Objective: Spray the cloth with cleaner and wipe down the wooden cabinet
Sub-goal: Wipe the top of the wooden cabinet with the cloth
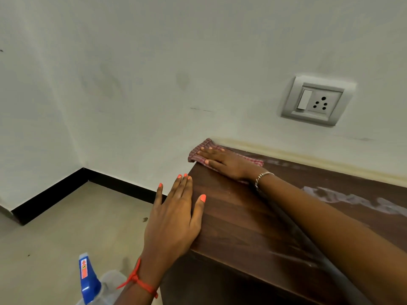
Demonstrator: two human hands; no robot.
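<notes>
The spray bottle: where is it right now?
In the head view, the spray bottle sits at the bottom left, beside the left hand's wrist.

Glossy wooden cabinet (pixel 242 221), woven cloth (pixel 199 154)

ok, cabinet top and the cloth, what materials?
Cabinet top: dark wood-grain, semi-gloss with soft reflections; could be laminate or veneer, can't tell which. Cloth: thin woven fabric, red-and-white check, folded flat under the right hand; likely cotton.
</notes>
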